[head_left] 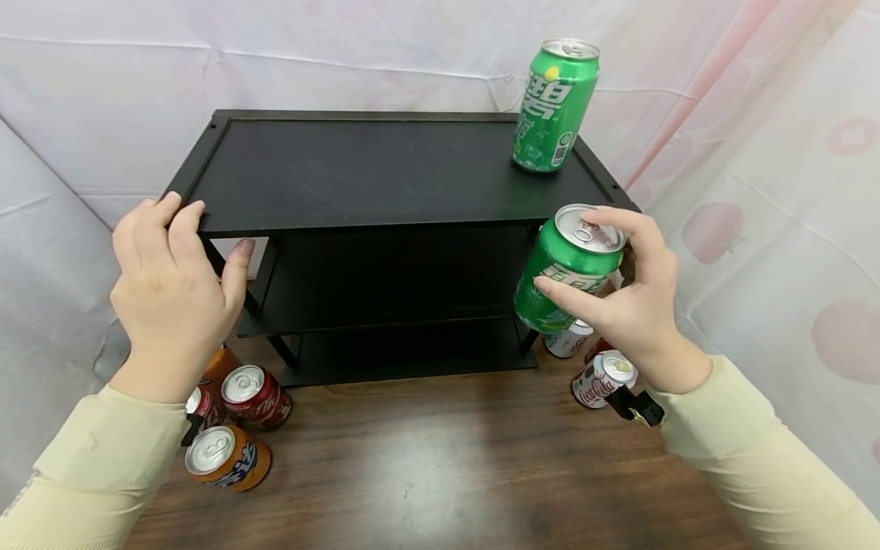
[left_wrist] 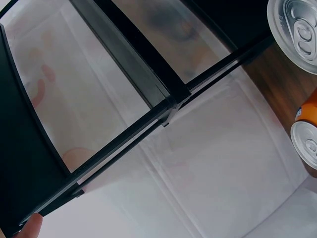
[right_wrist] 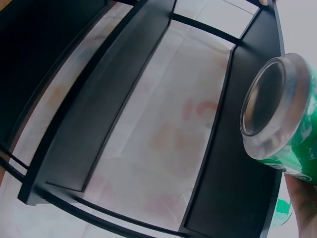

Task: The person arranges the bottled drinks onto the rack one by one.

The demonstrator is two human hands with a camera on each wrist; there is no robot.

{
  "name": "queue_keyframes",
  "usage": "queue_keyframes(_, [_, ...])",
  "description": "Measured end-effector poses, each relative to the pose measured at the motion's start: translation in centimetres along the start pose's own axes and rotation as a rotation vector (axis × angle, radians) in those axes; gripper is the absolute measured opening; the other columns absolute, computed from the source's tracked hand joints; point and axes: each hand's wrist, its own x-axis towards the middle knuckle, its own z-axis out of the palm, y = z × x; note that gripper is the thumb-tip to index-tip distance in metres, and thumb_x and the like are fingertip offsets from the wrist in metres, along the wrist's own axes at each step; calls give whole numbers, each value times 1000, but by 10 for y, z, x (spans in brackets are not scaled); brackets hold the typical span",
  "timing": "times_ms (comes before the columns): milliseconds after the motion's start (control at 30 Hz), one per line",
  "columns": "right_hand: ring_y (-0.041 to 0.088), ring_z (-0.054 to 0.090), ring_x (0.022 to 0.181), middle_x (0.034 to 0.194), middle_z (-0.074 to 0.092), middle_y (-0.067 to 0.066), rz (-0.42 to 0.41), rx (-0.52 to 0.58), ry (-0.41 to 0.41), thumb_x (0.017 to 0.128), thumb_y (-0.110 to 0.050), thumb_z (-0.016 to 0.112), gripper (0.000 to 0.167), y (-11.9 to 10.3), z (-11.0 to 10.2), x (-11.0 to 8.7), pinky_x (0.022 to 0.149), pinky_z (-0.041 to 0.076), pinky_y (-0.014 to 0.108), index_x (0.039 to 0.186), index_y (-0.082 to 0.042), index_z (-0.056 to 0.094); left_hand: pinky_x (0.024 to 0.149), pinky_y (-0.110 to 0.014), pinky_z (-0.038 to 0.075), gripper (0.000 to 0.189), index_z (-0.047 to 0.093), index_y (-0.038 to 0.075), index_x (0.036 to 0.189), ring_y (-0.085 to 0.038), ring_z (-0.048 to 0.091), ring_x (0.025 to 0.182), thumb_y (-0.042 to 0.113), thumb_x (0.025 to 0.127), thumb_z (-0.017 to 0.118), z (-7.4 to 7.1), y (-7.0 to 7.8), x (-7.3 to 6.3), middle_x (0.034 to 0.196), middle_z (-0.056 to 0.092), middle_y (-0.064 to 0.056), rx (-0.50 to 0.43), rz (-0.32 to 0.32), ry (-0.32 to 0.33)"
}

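Observation:
My right hand (head_left: 635,294) grips a green soda can (head_left: 560,260), thumb on its near side and a finger over the silver lid. The can is raised in front of the right end of a black three-tier shelf (head_left: 344,168). Its silver base (right_wrist: 267,99) shows in the right wrist view. Another green soda can (head_left: 555,114) stands upright on the top tier, at the back right. At the shelf's left front corner rests my left hand (head_left: 172,290), fingers extended over the top edge. One fingertip (left_wrist: 30,227) shows at that edge in the left wrist view.
On the wooden table (head_left: 426,458), dark red cans (head_left: 264,401) and orange cans (head_left: 241,462) stand left of the shelf. White cola cans (head_left: 594,386) stand at its right, partly hidden by my right hand. Pale patterned cloth (head_left: 309,61) hangs behind and at both sides.

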Motion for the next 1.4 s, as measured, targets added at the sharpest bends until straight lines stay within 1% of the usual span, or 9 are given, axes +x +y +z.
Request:
queue_keyframes(67, [17,65,96,109,69,3,0,26,3,64,-15,92,70,-1,1,3,80,54,20,113,17,53,45,-73,30,49,55,-2,126,-41,48,128,38,97,57,0,0,0,135,55,-20,-1,0,-1])
queue_keyframes(267, [18,65,94,107,68,3,-4,50,24,64,-16,92,71,-5,0,14,80,54,21,113,18,53,47,-75,31,49,55,-1,126,-41,48,128,38,97,57,1,0,0,135,55,-20,-2,-1,-7])
queue_keyframes(533, [21,66,93,109,67,7,25,90,46,62,-2,89,64,-11,0,32,79,54,22,113,14,56,51,-76,34,49,55,-2,126,-41,47,128,37,97,58,1,0,0,134,55,-21,-6,-2,-4])
queue_keyframes(733, [23,66,93,112,65,8,66,98,54,64,5,84,57,-15,5,45,78,54,23,114,6,59,49,-76,32,49,54,-2,126,-42,47,127,37,97,58,0,0,1,134,55,-21,-6,-6,-1])
queue_keyframes(867, [25,66,91,111,65,10,118,159,67,64,11,80,56,-17,10,53,77,55,25,114,-1,60,49,-76,31,48,54,-1,126,-42,48,126,36,96,59,0,1,1,133,55,-21,-9,-9,11])
queue_keyframes(1000, [26,67,90,110,65,12,132,214,74,64,11,79,54,-17,14,63,76,57,27,113,-3,60,52,-77,33,48,54,-2,125,-42,48,126,36,96,60,0,1,1,133,55,-21,-12,-9,19])
queue_keyframes(1200, [27,69,89,107,66,11,148,244,87,64,10,78,53,-16,18,75,75,58,27,111,-6,61,53,-78,33,47,55,-2,125,-42,48,126,35,96,60,0,3,1,133,56,-21,-13,-16,23])
queue_keyframes(1267, [27,69,88,106,67,11,157,242,89,64,10,78,52,-16,20,78,74,58,28,111,-6,61,52,-78,33,47,54,-1,125,-42,48,126,35,96,60,1,3,1,132,56,-21,-14,-18,26])
queue_keyframes(1400, [26,69,87,106,68,10,146,212,73,65,7,78,51,-15,23,83,73,57,27,111,-7,61,51,-77,32,46,54,-1,125,-42,48,126,35,96,60,1,4,1,133,55,-21,-12,-20,24])
